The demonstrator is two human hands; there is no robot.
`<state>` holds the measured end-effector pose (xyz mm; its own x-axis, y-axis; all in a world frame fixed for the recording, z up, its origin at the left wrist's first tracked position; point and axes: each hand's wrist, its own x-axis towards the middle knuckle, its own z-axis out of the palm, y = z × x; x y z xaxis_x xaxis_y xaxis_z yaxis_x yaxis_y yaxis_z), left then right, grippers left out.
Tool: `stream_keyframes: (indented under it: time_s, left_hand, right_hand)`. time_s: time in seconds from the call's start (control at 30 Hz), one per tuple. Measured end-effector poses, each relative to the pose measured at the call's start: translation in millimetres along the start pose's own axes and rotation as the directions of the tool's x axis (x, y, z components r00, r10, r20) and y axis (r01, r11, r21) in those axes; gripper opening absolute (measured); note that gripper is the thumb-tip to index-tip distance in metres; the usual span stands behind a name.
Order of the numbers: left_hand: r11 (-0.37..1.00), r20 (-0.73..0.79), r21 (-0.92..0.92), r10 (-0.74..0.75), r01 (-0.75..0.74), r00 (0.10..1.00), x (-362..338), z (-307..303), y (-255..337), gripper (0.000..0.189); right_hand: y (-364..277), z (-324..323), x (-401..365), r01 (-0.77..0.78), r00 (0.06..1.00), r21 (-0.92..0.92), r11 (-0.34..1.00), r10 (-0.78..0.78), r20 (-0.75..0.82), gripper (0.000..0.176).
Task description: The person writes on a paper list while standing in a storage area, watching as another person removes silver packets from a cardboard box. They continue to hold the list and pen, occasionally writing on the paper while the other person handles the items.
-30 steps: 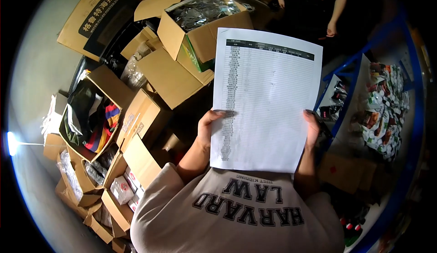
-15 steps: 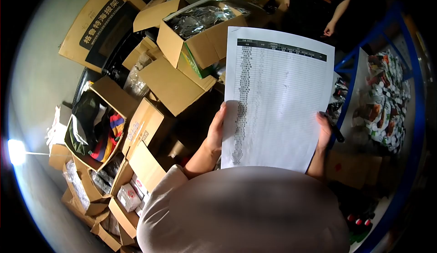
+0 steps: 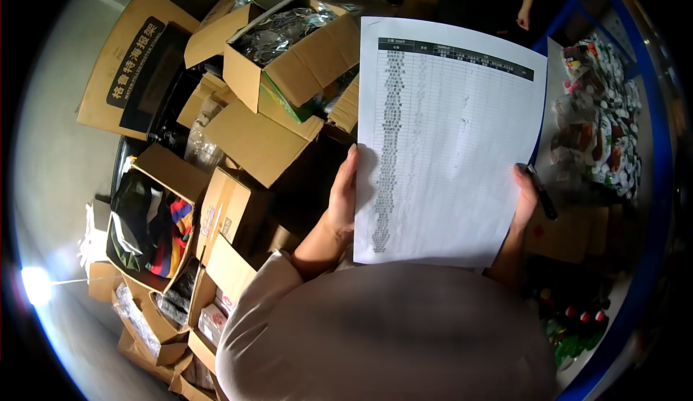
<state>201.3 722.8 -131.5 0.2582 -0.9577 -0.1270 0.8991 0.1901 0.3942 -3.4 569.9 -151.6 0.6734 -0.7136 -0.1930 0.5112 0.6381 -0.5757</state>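
A white printed sheet [image 3: 447, 155] with a dark header row and a table of fine lines is held up in front of me. My left hand [image 3: 345, 192] grips its left edge, thumb at the front and the other fingers hidden behind. On the right edge, my right hand [image 3: 525, 195] pinches the paper. A black pen [image 3: 541, 193] sticks out beside that hand's thumb, held along with the sheet. The print is too small to read, and a few handwritten marks show near the middle.
Open cardboard boxes [image 3: 263, 137] are piled to the left, one with silvery packets [image 3: 285, 33], another with folded cloth [image 3: 148, 220]. Pouches [image 3: 599, 119] lie on a blue-framed rack [image 3: 655, 112] at right. Another person [image 3: 487, 0] stands beyond the sheet.
My view has shifted slightly, so the boxes at the top sit further left and the sheet appears a little higher and larger. Both hands keep their hold on the paper.
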Motion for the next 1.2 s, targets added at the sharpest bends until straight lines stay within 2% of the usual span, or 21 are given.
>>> stream_keyframes:
  time_s: [0.13, 0.27, 0.3, 0.37, 0.4, 0.43, 0.47, 0.5, 0.53, 0.57, 0.6, 0.63, 0.67, 0.73, 0.83, 0.93, 1.07, 1.13, 1.2]
  left_hand:
    - [1.0, 0.029, -0.025, 0.004, -0.004, 1.0, 1, 1, 0, 0.043]
    - [0.999, -0.022, 0.044, 0.029, -0.028, 0.999, 0, 4, 2, 0.042]
    - [1.0, -0.001, 0.014, 0.01, -0.01, 1.0, -1, -2, 4, 0.042]
    - [0.998, 0.058, -0.038, -0.038, 0.04, 0.998, -7, -17, 8, 0.043]
    - [0.92, -0.524, 0.391, 0.192, 0.034, 0.83, -13, 13, 3, 0.044]
    - [0.901, -0.297, 0.434, 0.164, -0.02, 0.941, -14, 14, 5, 0.045]
    - [0.827, -0.19, 0.555, 0.026, 0.086, 0.981, -11, -2, 10, 0.042]
    - [0.752, -0.365, 0.623, 0.035, 0.216, 0.93, -10, -1, 11, 0.039]
    - [0.823, -0.429, 0.538, 0.082, 0.181, 0.9, -4, 3, 7, 0.038]
    - [0.78, -0.431, 0.588, 0.079, 0.214, 0.899, -2, 7, 14, 0.039]
    - [0.806, -0.404, 0.581, 0.166, 0.112, 0.9, -2, 2, 13, 0.038]
    - [0.824, -0.27, 0.566, 0.191, -0.004, 0.944, -1, -24, 17, 0.036]
    - [0.847, -0.246, 0.529, 0.212, -0.052, 0.946, -1, -9, 21, 0.042]
    - [0.863, -0.169, 0.494, 0.211, -0.102, 0.963, -2, -17, 35, 0.046]
    - [0.847, -0.195, 0.506, 0.294, -0.161, 0.936, -2, -15, 34, 0.044]
    - [0.825, -0.195, 0.528, 0.348, -0.201, 0.917, -8, -29, 39, 0.044]
    - [0.773, -0.212, 0.573, 0.462, -0.273, 0.861, -4, -24, 27, 0.044]
    - [0.768, -0.197, 0.533, 0.521, -0.355, 0.831, -3, -18, 26, 0.042]
    - [0.743, -0.255, 0.569, 0.566, -0.351, 0.784, -4, -26, 35, 0.035]
  right_hand:
    - [2, -13, 3, 0.049, 0.997, -0.01, 0.999, -0.049, -0.067, 0.037]
    - [2, -6, 6, 0.048, 0.997, -0.021, 0.999, -0.049, -0.067, 0.037]
    - [2, -6, 8, 0.041, 0.997, -0.019, 0.999, -0.042, -0.059, 0.037]
    - [17, 24, -4, -0.104, 0.974, 0.106, 0.989, 0.123, -0.19, 0.037]
    - [9, 36, -6, -0.117, 0.961, 0.153, 0.981, 0.151, -0.232, 0.037]
    - [20, -2, 6, 0.035, 0.97, -0.103, 0.994, -0.058, -0.234, 0.038]
    - [24, -43, 25, 0.187, 0.937, -0.345, 0.92, -0.272, -0.219, 0.04]
    - [4, -9, 26, 0.354, 0.916, -0.298, 0.887, -0.393, -0.082, 0.041]
    - [-13, 10, 31, 0.443, 0.894, -0.204, 0.873, -0.446, 0.038, 0.045]
    - [-30, 29, 35, 0.507, 0.857, -0.09, 0.857, -0.49, 0.157, 0.052]
    - [-48, 32, 39, 0.478, 0.839, 0.048, 0.877, -0.471, 0.273, 0.061]
    - [-71, 35, 51, 0.45, 0.689, 0.178, 0.875, -0.467, 0.554, 0.071]
    - [-84, 35, 59, 0.31, 0.586, 0.283, 0.908, -0.417, 0.695, 0.073]
    - [-86, 46, 66, 0.24, 0.612, 0.291, 0.926, -0.377, 0.696, 0.073]
    - [-75, 39, 70, 0.241, 0.649, 0.25, 0.938, -0.348, 0.677, 0.072]
    - [-58, 33, 73, 0.189, 0.71, 0.285, 0.94, -0.332, 0.622, 0.071]
    - [-60, 17, 77, 0.172, 0.721, 0.271, 0.947, -0.309, 0.62, 0.068]
    - [-58, 16, 82, 0.192, 0.727, 0.195, 0.962, -0.272, 0.63, 0.06]
    - [-45, 12, 88, 0.24, 0.82, -0.078, 0.968, -0.159, 0.55, 0.053]
